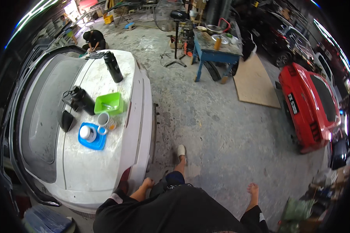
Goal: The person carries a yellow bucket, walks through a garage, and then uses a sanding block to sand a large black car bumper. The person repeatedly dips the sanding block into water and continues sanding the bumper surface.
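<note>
My left hand (148,183) hangs beside the rear corner of a white car body, loosely curled, with nothing visible in it. My right hand (253,189) hangs out to the right over the concrete floor, its fingers slightly apart and holding nothing. On the white car's trunk lid (81,163), nearest my left hand, sit a blue plastic lid (98,145) with a white jar (88,134) on it, and a pale mug (103,119). Behind them are a green plastic tub (119,107), a large black flask (83,101) and a tall black bottle (113,67).
One sandalled foot (182,150) is ahead of me on the floor. A blue workbench (217,56) stands ahead, with a wooden board (256,83) beside it. A red car (305,106) is at right. Another person (94,40) crouches beyond the white car.
</note>
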### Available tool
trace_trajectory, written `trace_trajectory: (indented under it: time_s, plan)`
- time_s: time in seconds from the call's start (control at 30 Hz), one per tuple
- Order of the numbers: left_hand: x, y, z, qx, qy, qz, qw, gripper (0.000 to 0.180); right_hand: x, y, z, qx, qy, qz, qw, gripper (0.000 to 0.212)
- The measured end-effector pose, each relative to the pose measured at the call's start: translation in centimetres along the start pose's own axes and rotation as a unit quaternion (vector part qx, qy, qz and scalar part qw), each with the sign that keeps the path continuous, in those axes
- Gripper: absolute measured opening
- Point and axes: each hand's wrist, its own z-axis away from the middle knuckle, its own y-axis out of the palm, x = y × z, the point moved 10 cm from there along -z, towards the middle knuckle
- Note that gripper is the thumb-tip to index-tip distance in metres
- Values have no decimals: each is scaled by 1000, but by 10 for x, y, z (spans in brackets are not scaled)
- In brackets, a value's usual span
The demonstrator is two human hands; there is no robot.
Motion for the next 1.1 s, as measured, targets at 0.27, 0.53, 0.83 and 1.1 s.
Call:
trace_trajectory:
  time_s: [0.27, 0.53, 0.83, 1.1]
  plan:
    - [-111, -135, -163, 16, -50, 93, 994, 41, 288, 254, -116, 180, -56, 73, 979, 40]
    - [-253, -443, -452, -205, 54, 301, 930, 24, 395, 433, -202, 375, 49, 216, 900, 38]
    - [-269, -555, -562, -226, -92, 282, 928, 30, 730, 579, -516, 355, 6, 348, 868, 29]
    - [-261, -538, -620, -172, -270, 269, 908, 32, 1143, 958, -560, 385, -201, 407, 804, 35]
